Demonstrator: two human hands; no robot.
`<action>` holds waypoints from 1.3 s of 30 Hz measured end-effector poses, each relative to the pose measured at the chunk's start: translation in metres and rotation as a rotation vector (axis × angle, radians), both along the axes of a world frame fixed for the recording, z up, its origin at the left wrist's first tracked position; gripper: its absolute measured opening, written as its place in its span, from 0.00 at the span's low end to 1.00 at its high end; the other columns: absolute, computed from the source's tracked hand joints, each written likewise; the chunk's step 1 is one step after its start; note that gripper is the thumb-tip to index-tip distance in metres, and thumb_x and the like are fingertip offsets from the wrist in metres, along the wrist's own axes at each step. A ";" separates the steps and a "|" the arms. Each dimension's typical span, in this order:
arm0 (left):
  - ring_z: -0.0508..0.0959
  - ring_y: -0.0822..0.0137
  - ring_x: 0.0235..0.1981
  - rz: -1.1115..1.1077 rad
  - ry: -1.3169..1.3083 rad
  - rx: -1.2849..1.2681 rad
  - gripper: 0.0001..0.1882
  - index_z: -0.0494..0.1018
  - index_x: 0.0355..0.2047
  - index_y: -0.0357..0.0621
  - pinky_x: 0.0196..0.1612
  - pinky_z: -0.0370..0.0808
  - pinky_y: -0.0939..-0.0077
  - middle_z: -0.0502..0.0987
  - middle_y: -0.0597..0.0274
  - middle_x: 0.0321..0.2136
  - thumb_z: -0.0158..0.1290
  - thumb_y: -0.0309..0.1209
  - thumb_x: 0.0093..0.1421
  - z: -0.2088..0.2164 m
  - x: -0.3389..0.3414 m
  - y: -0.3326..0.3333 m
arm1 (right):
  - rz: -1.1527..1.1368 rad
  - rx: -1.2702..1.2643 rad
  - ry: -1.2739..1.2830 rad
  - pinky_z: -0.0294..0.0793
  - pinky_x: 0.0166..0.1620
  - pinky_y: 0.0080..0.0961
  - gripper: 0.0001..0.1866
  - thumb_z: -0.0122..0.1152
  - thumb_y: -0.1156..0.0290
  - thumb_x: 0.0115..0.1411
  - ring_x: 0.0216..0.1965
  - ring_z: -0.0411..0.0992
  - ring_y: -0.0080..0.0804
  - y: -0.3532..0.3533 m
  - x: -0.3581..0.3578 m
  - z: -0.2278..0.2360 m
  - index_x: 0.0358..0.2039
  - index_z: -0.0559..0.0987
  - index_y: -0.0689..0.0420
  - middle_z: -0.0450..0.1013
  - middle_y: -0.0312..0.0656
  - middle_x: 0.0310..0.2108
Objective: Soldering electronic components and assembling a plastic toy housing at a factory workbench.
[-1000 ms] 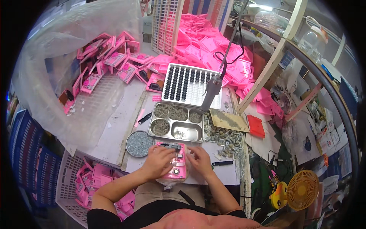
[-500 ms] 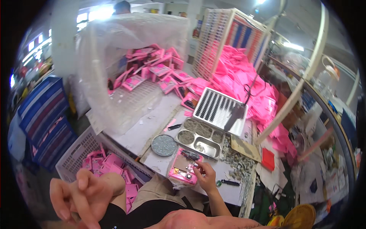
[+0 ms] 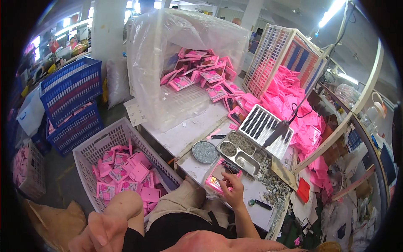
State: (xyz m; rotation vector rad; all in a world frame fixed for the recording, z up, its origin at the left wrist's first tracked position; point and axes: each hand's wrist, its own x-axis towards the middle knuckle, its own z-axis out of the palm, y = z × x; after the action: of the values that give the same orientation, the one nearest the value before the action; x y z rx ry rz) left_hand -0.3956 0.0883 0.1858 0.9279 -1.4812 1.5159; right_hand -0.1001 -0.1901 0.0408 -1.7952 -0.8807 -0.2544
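Observation:
My right hand (image 3: pixel 232 190) is over an open pink plastic case (image 3: pixel 215 175) at the near edge of the table. Its fingers are bent together at the case's right side, and whatever may be between them is too small to make out. Black and yellowish parts show inside the case. Low at the left, close to the camera, my left hand (image 3: pixel 100 233) is raised with its fingers curled; anything inside them is hidden. Just beyond the case stand a steel compartment tray (image 3: pixel 253 169) holding small metal parts and a round dish (image 3: pixel 205 152) of tiny grey pieces.
An electric screwdriver (image 3: pixel 278 132) hangs over a white tray (image 3: pixel 283 149) of black parts. Pink cases are heaped in a plastic-covered crate (image 3: pixel 145 75), at the back right, and in a pale basket (image 3: pixel 82 161) on my left. Blue crates (image 3: pixel 71 84) are stacked beyond it.
The view has swung to the left and evened out. My left hand has sunk toward the lower edge, its fingers more curled. My right hand stays at the pink case, fingers drawn closer in.

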 end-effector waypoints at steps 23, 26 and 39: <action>0.71 0.94 0.48 -0.070 -0.472 -0.042 0.16 0.74 0.48 0.63 0.56 0.53 0.62 0.70 0.84 0.48 0.60 0.33 0.60 -0.010 -0.035 0.018 | -0.090 -0.130 -0.108 0.77 0.35 0.17 0.15 0.67 0.76 0.63 0.32 0.71 0.21 0.011 -0.058 0.029 0.50 0.83 0.63 0.74 0.38 0.36; 0.71 0.94 0.48 -0.098 -0.483 -0.028 0.16 0.74 0.48 0.63 0.56 0.53 0.63 0.71 0.85 0.48 0.60 0.33 0.60 -0.006 -0.023 0.013 | -0.109 -0.118 -0.101 0.76 0.34 0.18 0.16 0.67 0.76 0.63 0.32 0.71 0.21 0.002 -0.054 0.027 0.51 0.83 0.62 0.74 0.39 0.35; 0.73 0.94 0.45 -0.318 -0.305 -0.030 0.16 0.75 0.49 0.63 0.57 0.55 0.67 0.73 0.87 0.50 0.60 0.33 0.61 0.027 0.082 -0.031 | -0.336 -0.019 0.020 0.75 0.34 0.20 0.17 0.69 0.78 0.59 0.30 0.70 0.24 -0.067 -0.047 -0.017 0.50 0.83 0.61 0.74 0.40 0.34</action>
State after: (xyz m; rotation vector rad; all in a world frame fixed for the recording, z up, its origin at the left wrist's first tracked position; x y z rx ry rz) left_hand -0.3140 0.0572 0.2124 0.4268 -1.7214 1.4799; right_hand -0.1476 -0.2568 0.0240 -1.9552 -0.5649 -0.4426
